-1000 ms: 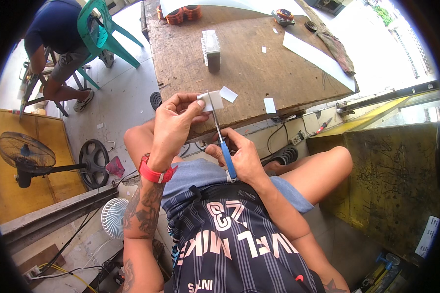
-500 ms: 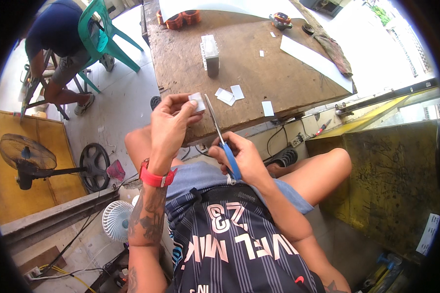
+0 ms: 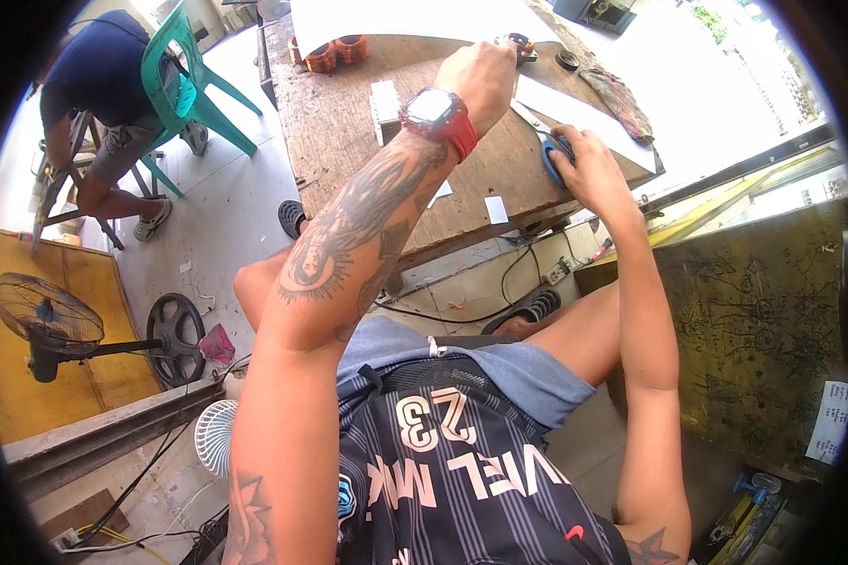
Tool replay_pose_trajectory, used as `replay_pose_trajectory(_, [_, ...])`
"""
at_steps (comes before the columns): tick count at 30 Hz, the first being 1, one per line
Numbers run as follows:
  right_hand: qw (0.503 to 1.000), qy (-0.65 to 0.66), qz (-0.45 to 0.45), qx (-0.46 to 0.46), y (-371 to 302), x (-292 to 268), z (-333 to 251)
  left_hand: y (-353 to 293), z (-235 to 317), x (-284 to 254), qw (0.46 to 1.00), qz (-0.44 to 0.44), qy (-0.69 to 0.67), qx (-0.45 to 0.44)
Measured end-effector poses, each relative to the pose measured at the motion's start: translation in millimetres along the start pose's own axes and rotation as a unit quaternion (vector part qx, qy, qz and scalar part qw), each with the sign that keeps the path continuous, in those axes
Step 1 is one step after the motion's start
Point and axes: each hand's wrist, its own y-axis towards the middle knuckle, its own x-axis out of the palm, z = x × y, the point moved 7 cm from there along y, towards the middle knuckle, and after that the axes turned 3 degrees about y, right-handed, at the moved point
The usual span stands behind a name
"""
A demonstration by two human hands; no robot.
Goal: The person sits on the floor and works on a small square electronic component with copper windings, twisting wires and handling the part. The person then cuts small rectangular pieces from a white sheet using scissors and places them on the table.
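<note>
My left hand [image 3: 479, 83], with a red-strapped watch on its wrist, reaches over the far part of the wooden table. Its fingers point away and are mostly hidden, close to a small copper-wound motor part [image 3: 522, 47]. The white piece it held earlier cannot be seen. In my right hand [image 3: 589, 169] are the blue handles of scissors [image 3: 533, 121], whose blades lie over the table beside a long white paper strip [image 3: 594, 124]. A small white rectangle [image 3: 497, 210] lies at the near table edge; my left forearm partly covers another white piece [image 3: 440, 192].
Orange copper coils [image 3: 332, 54] and a large white sheet [image 3: 415, 21] lie on the wooden table [image 3: 339, 141]. A pale block [image 3: 384, 102], a black ring [image 3: 567, 60] and a crumpled cloth [image 3: 616, 102] are there too. A person [image 3: 99, 75] bends beside a green chair [image 3: 184, 94].
My left hand has left the lap area and stretched far across the table, the white piece no longer visible. My right hand has carried the scissors forward and right, onto the table.
</note>
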Motion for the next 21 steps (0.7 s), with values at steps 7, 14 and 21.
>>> replay_pose_trajectory(7, [0.967, 0.127, -0.033, -0.220, -55, 11, -62, -142, -22, -55, 0.995, -0.048, -0.069, -0.044])
replay_pose_trajectory(14, [0.961, 0.009, 0.075, -0.265, -43, 20, -80, -216, -52, -42, 0.996, -0.070, 0.041, -0.027])
replay_pose_trajectory(21, [0.953, -0.016, -0.005, -0.303, -58, 46, -115, -220, -46, -45, 0.994, -0.082, 0.073, -0.008])
